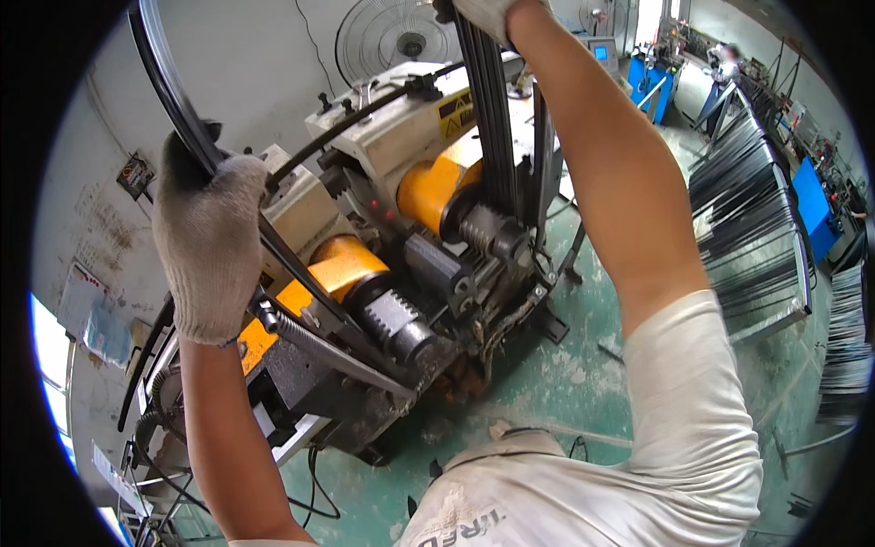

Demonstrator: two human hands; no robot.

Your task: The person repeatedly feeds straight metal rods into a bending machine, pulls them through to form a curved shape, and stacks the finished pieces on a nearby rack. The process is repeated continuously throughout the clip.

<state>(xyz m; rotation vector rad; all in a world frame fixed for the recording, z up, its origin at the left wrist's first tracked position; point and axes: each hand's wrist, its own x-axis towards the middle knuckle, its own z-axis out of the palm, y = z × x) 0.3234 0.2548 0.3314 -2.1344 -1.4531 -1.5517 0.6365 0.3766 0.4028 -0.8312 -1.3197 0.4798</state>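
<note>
Dark rods in two lots, one per hand, both at the twin-headed machine. Left lot, the glossy dark rods (169,82), slants from the upper left down through the left hand (214,242), and a dark length carries on below it toward the near ribbed roller (392,314). Right lot, the dark rod bundle (492,118), hangs near upright below the right hand (488,16), lower end beside the far ribbed roller (488,226); contact there can't be told.

Left fingers: wrapped round the glossy rods, closed as far as the rods allow, knit glove with dark-coated palm side. Right fingers: mostly cut off by the top edge, but look curled round the bundle, one dark tip showing on its left; exact closure can't be told.

Why held so: long lengths, so likely gripped high to steer them and keep each lot together; arms spread probably because the two heads sit apart. Gloves probably for grip and edges.

Around that: orange cylinders (428,191) behind the rollers, pale machine housing (392,118) above, a coil spring (319,342) below the left hand. Behind, a fan (410,41) by the wall. Right side, a rack of dark rods (738,187), laid side by side likely to stay sorted, a blue panel (814,205) next to it, co-worker (725,68) far back, green floor (583,392) underneath
</note>
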